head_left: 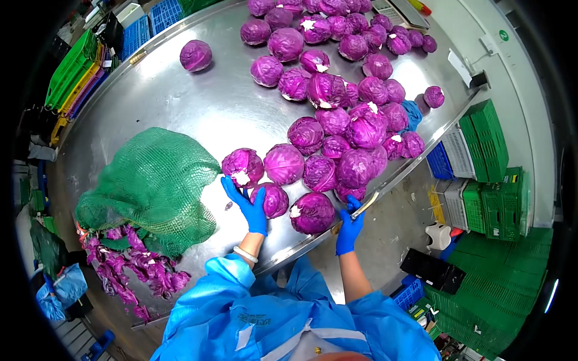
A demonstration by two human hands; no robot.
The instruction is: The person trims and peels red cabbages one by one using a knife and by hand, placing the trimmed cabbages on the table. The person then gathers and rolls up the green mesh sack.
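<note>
My left hand, in a blue glove, has its fingers spread against a small red cabbage. Its fingertips come close to another red cabbage with a pale cut stem. At the near rim of the steel table, my blue-gloved right hand has curled fingers. A narrow, shiny strip with a brass tint runs beside those fingers; I cannot tell whether it is a tool or part of the rim. Between my hands lies a larger red cabbage.
Many red cabbages cover the table's right side. A green mesh bag and torn purple leaves lie left. A lone cabbage sits farther back, and a scale at the far right. Green crates stand beyond the rim.
</note>
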